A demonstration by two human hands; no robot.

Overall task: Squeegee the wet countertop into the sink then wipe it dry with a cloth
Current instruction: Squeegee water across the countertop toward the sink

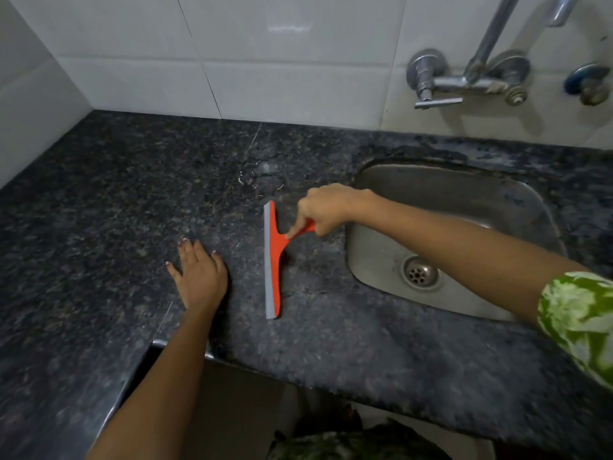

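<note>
An orange squeegee (274,260) with a grey rubber blade rests blade-down on the dark speckled granite countertop (116,200), just left of the steel sink (447,200). My right hand (326,207) grips its orange handle, with the forearm reaching across the sink. My left hand (199,273) lies flat on the counter, fingers spread, a little left of the blade. A small puddle of water (262,177) glistens on the counter just beyond the blade's far end. No cloth is in view.
A chrome wall tap (464,78) juts from the white tiled wall (265,61) above the sink. The sink drain (419,272) sits near its front. The counter's front edge (185,346) steps back near my left forearm.
</note>
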